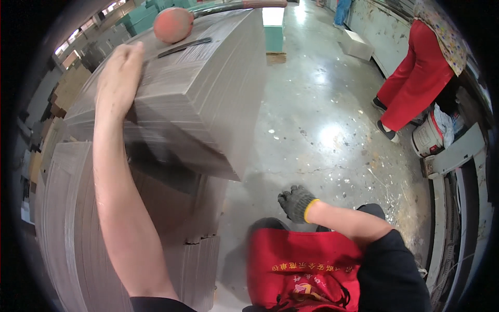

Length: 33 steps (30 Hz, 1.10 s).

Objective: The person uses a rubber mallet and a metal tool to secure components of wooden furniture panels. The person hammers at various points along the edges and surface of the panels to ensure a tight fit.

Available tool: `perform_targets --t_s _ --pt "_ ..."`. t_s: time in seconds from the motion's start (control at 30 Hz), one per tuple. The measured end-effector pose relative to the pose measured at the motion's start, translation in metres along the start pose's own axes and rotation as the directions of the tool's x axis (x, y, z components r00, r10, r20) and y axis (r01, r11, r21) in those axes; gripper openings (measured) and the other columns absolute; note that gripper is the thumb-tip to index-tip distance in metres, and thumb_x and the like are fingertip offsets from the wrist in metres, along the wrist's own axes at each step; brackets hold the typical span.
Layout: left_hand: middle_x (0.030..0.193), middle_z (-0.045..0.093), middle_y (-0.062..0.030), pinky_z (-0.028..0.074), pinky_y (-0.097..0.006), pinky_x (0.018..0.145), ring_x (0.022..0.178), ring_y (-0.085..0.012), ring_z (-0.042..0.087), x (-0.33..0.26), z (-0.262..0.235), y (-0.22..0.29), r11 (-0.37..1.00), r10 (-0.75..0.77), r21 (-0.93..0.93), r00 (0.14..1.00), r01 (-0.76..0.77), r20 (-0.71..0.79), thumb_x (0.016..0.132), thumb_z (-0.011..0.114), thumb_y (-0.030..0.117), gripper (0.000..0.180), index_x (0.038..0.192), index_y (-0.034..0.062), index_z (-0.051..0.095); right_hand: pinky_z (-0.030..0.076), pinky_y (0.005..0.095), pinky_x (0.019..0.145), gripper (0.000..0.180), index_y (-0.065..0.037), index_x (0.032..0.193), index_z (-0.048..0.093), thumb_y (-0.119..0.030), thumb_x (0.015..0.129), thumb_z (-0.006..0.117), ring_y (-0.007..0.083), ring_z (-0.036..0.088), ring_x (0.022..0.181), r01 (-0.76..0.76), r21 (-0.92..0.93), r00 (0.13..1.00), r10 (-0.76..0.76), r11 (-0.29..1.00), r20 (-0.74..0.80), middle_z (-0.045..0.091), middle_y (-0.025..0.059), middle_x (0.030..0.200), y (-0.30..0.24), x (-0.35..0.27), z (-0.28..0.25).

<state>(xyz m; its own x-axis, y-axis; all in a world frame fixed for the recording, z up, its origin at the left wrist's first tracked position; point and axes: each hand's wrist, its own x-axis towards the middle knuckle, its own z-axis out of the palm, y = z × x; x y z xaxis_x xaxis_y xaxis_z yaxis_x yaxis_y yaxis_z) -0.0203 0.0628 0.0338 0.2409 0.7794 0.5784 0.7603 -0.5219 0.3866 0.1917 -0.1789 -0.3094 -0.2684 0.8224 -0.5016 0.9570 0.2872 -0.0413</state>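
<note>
The black strip [184,47] points lengthwise toward the grey stack [171,78]'s right edge. Left hand [120,72] extends forward, right hand [298,204] hangs low; both half-curled, hold unclear.

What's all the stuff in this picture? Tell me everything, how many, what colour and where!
Upper board stack: one, grey-brown, upper left
Lower board stacks: several, grey-brown, lower left
Mallet: one, reddish head, on the upper stack
Thin flat tool: one, black, beside the mallet
Teal stacks: several, blue-green, background
Block: one, whitish, on the floor, upper right
Floor: one, shiny grey, middle
Bucket: one, whitish, right
Person in red trousers: one, upper right
Blue trouser leg: one clearly seen, top
Apron: one, red, bottom
Left hand: one, bare, at the upper stack's top
Right hand: one, dark grey glove, yellow cuff, above the apron in the picture
</note>
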Motion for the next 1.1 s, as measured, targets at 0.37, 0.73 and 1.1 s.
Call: perform_targets --t_s 0.37,0.73,1.1 --pt "0.152 -0.004 -0.0357 0.004 -0.057 0.114 0.142 -0.0489 0.002 -0.208 0.199 0.009 0.894 0.298 -0.127 0.783 -0.429 -0.546 0.093 0.046 0.031 0.085 0.145 -0.0120 -0.006 0.048 0.0465 0.088 0.050 -0.008 0.120 0.054 -0.036 0.081 0.067 0.0357 0.061 0.103 0.013 0.374 0.993 0.034 0.928 -0.117 0.062 0.0130 0.115 0.030 -0.075 -0.029" --pt "0.152 -0.004 -0.0370 0.003 -0.057 0.114 0.142 -0.0503 -0.002 -0.146 0.138 0.042 0.865 0.405 0.006 0.692 -0.502 -0.597 0.093 0.052 0.020 0.082 0.147 -0.0114 -0.002 0.049 0.0465 0.086 0.045 -0.007 0.117 0.055 -0.036 0.083 0.062 0.0348 0.062 0.103 -0.014 0.369 0.993 0.056 0.929 -0.101 0.063 0.0146 0.113 0.052 -0.080 -0.026" --pt "0.151 -0.007 -0.0363 0.009 -0.061 0.112 0.140 -0.0540 0.005 -0.227 0.222 -0.002 0.930 0.167 -0.186 0.815 -0.317 -0.555 0.094 0.051 0.024 0.085 0.149 -0.0054 -0.006 0.048 0.0459 0.089 0.047 -0.009 0.120 0.056 -0.036 0.082 0.063 0.0351 0.060 0.105 -0.009 0.377 0.998 0.033 0.926 -0.057 0.064 0.0146 0.113 0.041 -0.085 -0.039"
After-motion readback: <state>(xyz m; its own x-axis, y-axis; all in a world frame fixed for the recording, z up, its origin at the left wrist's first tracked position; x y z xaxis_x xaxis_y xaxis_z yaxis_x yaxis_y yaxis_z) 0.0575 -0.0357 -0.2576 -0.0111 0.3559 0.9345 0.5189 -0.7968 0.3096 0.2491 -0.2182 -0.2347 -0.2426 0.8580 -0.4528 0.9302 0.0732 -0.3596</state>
